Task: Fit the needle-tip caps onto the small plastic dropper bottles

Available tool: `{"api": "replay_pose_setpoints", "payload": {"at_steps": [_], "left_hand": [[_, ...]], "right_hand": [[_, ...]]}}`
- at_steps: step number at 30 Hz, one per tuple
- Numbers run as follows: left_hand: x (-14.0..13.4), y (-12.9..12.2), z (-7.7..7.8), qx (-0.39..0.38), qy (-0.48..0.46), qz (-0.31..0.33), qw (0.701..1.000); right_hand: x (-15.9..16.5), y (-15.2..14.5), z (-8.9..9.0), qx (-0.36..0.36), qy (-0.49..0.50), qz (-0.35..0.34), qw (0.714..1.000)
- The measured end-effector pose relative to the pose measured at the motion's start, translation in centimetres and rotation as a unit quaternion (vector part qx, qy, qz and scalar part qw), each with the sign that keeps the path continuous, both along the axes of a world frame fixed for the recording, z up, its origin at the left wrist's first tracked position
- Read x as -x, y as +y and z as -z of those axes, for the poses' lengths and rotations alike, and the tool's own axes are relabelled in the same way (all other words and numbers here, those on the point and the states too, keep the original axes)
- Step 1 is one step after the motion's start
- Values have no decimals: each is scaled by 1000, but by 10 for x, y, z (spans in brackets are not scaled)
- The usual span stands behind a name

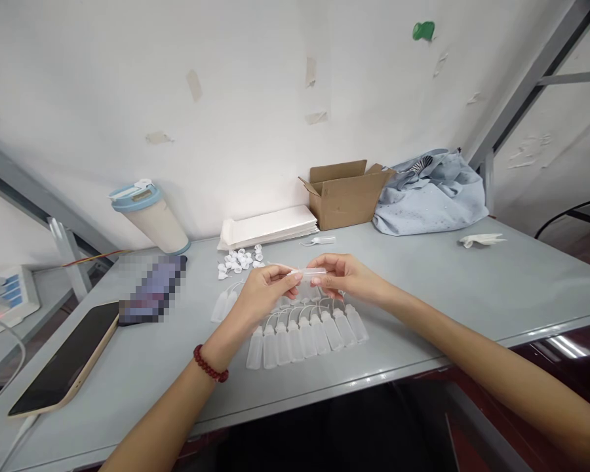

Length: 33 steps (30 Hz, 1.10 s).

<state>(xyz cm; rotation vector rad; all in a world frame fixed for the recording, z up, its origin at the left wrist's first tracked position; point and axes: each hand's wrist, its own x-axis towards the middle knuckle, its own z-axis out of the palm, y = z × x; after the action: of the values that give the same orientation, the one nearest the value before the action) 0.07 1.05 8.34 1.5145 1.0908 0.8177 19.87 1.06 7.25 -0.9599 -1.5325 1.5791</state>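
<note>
My left hand (270, 288) and my right hand (343, 275) meet over the middle of the table, both closed on one small translucent plastic bottle (313, 271). The bottle lies sideways between them, its left end pinched by my left fingers and its right end by my right. Below my hands, several like bottles (295, 341) with thin curved tubes on their tops lie in a row. More bottles behind them are partly hidden by my hands. Two bottles (225, 305) lie left of my left hand. A pile of small white caps (238, 261) sits behind it.
One more bottle (324, 240) lies farther back. Along the wall stand a cream tumbler (152, 219), white packets (270, 226), an open cardboard box (349, 200) and a light blue cloth bundle (430, 196). Two phones, one black-screened (69, 357), lie at left. A crumpled white piece (482, 240) lies right.
</note>
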Motion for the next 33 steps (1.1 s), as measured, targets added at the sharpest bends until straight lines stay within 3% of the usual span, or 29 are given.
{"api": "replay_pose_setpoints", "payload": {"at_steps": [9,20,29,33], "left_hand": [[2,1,0,3,21,37,999],[-4,-8,8,-225,101,4,969],[-1,-4,-1,-159,120,74,977],[0,-7,-1,-197,140,80,967]], "right_hand": [[-1,0,4,-60,-9,33,998],[-6,3,3,-62,-9,20,998],[-6,1,-1,-87,-15,25,996],[-6,0,0,-101,-25,25,994]]}}
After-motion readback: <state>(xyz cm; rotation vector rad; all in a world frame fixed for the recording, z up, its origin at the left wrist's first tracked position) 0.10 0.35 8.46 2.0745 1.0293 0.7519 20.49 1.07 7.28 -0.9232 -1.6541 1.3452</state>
